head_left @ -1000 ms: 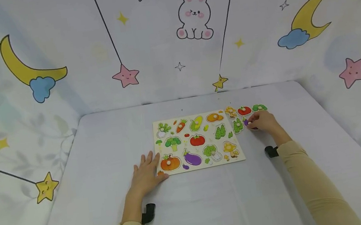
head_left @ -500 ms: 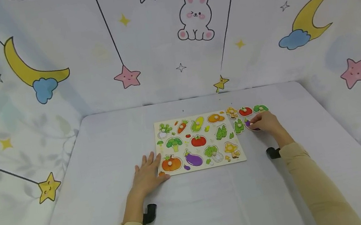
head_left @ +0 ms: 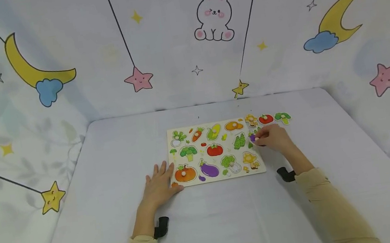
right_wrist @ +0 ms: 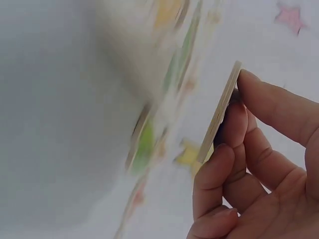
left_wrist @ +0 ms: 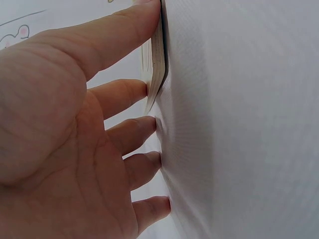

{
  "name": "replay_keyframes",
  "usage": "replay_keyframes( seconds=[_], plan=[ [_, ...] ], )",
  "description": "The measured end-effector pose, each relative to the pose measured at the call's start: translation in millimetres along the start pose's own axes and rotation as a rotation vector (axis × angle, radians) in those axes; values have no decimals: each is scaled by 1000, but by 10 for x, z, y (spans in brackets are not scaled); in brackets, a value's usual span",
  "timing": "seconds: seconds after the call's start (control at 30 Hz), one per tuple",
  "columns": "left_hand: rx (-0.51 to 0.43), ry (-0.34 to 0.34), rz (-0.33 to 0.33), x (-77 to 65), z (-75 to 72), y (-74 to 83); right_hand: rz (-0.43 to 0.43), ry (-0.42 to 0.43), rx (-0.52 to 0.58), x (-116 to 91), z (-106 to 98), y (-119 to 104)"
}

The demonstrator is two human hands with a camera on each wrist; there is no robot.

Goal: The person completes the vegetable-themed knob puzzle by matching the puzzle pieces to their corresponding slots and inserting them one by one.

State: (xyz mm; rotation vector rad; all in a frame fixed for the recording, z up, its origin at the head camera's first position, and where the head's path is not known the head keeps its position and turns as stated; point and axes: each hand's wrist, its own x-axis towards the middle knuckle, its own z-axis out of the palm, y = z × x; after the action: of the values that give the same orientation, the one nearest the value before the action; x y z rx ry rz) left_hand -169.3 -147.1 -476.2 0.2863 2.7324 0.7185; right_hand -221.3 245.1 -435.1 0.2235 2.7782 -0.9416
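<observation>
A wooden vegetable puzzle board point(head_left: 237, 173) lies on the white table. My right hand point(head_left: 275, 137) pinches the eggplant puzzle piece point(head_left: 252, 137) close over the board's right edge. In the right wrist view, this thin wooden piece point(right_wrist: 219, 117) appears edge-on between thumb and fingers, raised above the blurred board. My left hand point(head_left: 159, 186) lies with fingers spread at the board's left edge, its thumb on the front corner. The left wrist view has the thumb point(left_wrist: 114, 37) against the board's edge point(left_wrist: 158, 55). A purple eggplant picture point(head_left: 209, 169) shows in the board's front row.
Loose mushroom point(head_left: 251, 120), tomato point(head_left: 266, 119) and broccoli point(head_left: 283, 117) pieces lie off the board's back right corner. My right hand mostly hides a green piece. Knobbed pieces, among them a pumpkin point(head_left: 186, 174) and a corn point(head_left: 213, 131), sit in the board. A patterned cloth wall stands behind.
My right hand has lifted the eggplant piece from among the loose pieces and carried it left to the board's right edge, uncovering the broccoli piece. My left hand stays at the board.
</observation>
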Motion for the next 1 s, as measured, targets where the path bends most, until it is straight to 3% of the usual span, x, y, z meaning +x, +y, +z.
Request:
replay_keyframes(
  seconds=[0.23, 0.4, 0.67, 1.0],
  plan=[
    [-7, 0, 4, -4, -13, 4, -123, -49, -2, -225, 510, -614],
    [-3, 2, -1, 3, 4, -5, -230, -77, -21, -342, 817, -891],
    [2, 10, 11, 3, 10, 9, -253, -97, -95, -351, 1116, -1038],
    [18, 14, 9, -12, -1, 14, -216, -145, -140, -320, 1194, -1087]
  ],
)
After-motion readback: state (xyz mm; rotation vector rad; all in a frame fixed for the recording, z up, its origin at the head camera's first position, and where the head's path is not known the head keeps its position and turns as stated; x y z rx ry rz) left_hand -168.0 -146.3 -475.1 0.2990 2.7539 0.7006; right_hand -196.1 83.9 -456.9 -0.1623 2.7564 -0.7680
